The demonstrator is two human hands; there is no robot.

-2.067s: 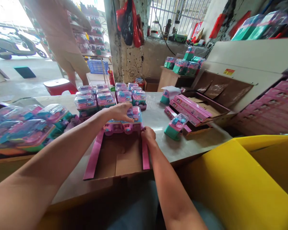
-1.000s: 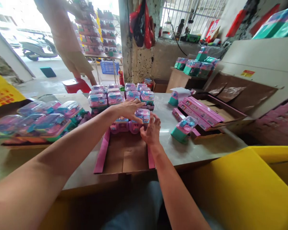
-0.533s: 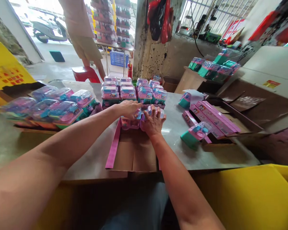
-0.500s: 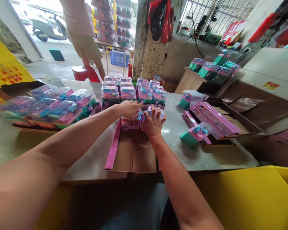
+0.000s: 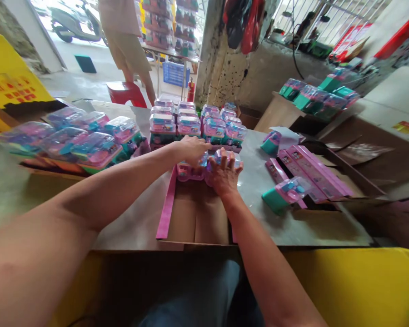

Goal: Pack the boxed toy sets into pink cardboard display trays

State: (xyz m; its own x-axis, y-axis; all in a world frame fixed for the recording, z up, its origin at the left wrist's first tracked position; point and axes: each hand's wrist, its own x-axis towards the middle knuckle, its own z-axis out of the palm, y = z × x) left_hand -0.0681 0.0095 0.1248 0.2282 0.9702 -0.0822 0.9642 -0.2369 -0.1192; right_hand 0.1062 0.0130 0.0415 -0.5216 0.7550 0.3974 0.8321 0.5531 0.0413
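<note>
Both the left arm and the right arm are bare along all the length that shows, each broad and smooth toward the bottom of the view and tapering to a narrower wrist. The left hand and the right hand are bare too, the right one with slim fingers and faint ridges running across its back toward the knuckles. Below, blue-grey cloth covers the person's lap, soft and blurred in outline, its edges sinking into dark shadow.
</note>
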